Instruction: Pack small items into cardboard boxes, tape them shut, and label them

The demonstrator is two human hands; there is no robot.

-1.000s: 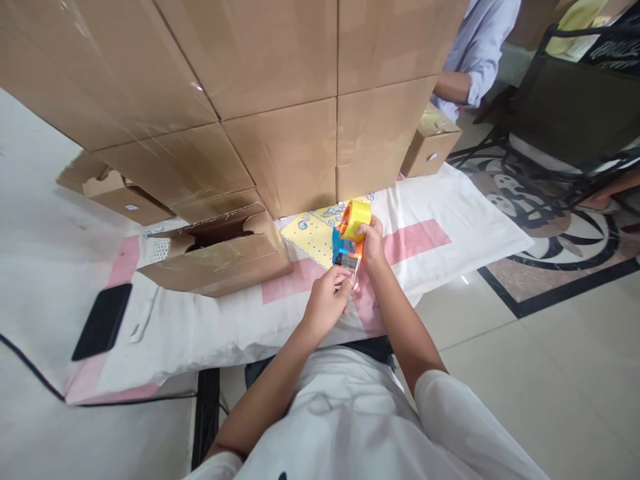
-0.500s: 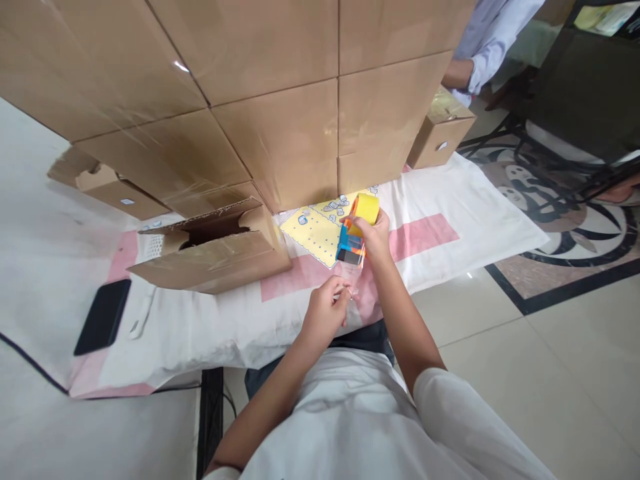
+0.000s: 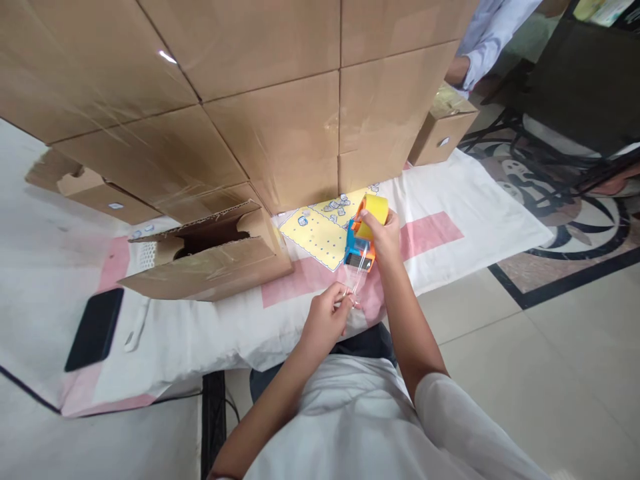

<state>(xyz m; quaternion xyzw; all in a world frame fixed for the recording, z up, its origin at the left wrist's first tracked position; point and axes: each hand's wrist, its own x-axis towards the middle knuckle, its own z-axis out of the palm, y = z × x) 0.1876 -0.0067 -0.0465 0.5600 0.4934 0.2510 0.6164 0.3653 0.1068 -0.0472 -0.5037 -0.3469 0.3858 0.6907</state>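
Note:
My right hand (image 3: pixel 387 235) grips a tape dispenser (image 3: pixel 361 241) with a blue and orange body and a yellow roll on top. It hangs just above the pink-striped white cloth (image 3: pixel 440 207). My left hand (image 3: pixel 327 319) pinches the free end of the clear tape strip (image 3: pixel 356 279), which stretches from the dispenser's mouth down to my fingers. A large stack of taped cardboard boxes (image 3: pixel 280 113) stands right behind the dispenser.
An open cardboard box (image 3: pixel 210 257) lies on its side to the left. A black phone (image 3: pixel 94 329) rests on the cloth at far left. A small box (image 3: pixel 443 130) and another person's sleeve (image 3: pixel 487 33) are at the back right. Tiled floor lies to the right.
My left hand has drawn back toward me, pulling a longer strip of clear tape out of the dispenser. The right hand and dispenser shifted slightly to the right.

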